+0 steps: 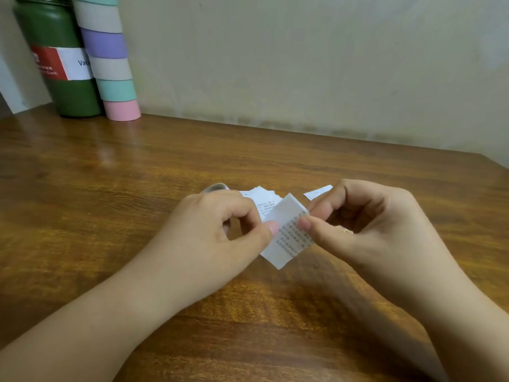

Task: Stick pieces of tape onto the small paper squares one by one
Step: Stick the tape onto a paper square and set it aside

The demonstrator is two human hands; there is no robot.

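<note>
A small printed paper square [287, 238] is held just above the wooden table [137, 188] between both hands. My left hand [220, 224] pinches its left edge with thumb and forefinger. My right hand [366, 224] pinches its right edge. A pale translucent strip, which looks like tape, lies over the square's upper half. Behind the hands lies a small pile of printed paper squares [261, 199]. A clear tape roll [216, 187] peeks out behind my left hand. One more paper piece [318, 192] lies apart to the right.
At the back left stand a green bottle [57, 59] with a red and white label and a stack of pastel tape rolls [108, 59]. A beige wall runs along the table's far edge. The table's right corner is at the far right.
</note>
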